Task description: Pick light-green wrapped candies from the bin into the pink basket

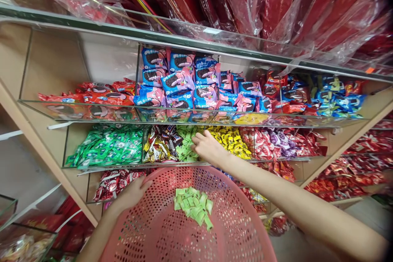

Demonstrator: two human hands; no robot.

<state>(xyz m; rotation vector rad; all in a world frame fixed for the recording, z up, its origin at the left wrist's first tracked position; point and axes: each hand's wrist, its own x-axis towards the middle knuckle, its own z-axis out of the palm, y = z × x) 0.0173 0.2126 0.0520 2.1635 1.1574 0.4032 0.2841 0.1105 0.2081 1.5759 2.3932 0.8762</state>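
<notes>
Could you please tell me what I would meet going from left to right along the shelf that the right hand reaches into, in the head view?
Green sweets, gold and brown sweets, light green packets, right hand, yellow sweets, red-and-white sweets, purple-and-white sweets.

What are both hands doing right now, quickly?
Left hand: closed on the rim of the pink basket.
Right hand: fingers bent at the shelf's light green packets; whether it holds any cannot be told.
</notes>
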